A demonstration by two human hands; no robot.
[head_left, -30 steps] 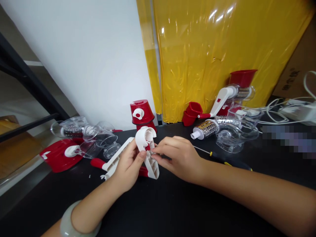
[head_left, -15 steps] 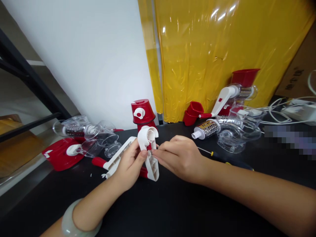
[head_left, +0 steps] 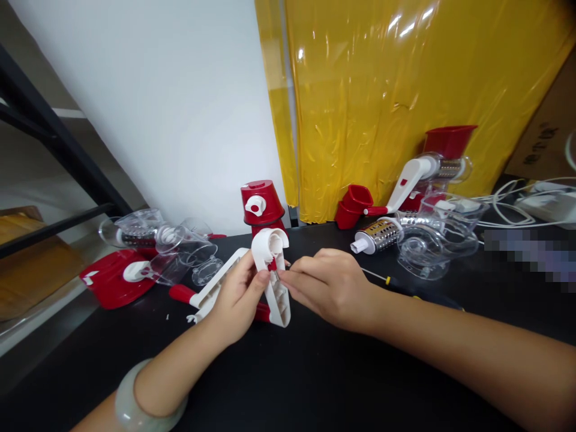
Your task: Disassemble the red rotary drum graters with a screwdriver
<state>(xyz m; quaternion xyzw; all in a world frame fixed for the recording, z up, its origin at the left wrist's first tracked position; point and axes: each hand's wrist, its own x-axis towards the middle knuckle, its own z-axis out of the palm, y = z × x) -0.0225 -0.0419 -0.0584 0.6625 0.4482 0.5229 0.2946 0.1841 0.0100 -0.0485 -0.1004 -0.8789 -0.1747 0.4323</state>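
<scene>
My left hand (head_left: 237,300) grips a white crank handle (head_left: 279,300) of a rotary grater, its hollow ribbed side turned toward me and its curved end up. A small red piece (head_left: 272,264) sits inside it below the curve. My right hand (head_left: 339,291) is closed in a pinch, fingertips at the handle's edge beside the red piece; what they hold is too small to make out. Behind my left hand lies another white crank handle (head_left: 217,285) with a red grip (head_left: 182,293). A screwdriver (head_left: 387,281) lies behind my right wrist, partly hidden by the forearm.
A red grater base (head_left: 263,207) stands behind the handle. Clear plastic housings and a red base (head_left: 114,282) lie at left. At right are a red hopper (head_left: 353,207), a metal grating drum (head_left: 380,235), clear parts, an assembled grater (head_left: 443,168) and white cables (head_left: 499,195).
Both hands stay at the crank handle in nearly the same pose. The whole view has shifted very slightly.
</scene>
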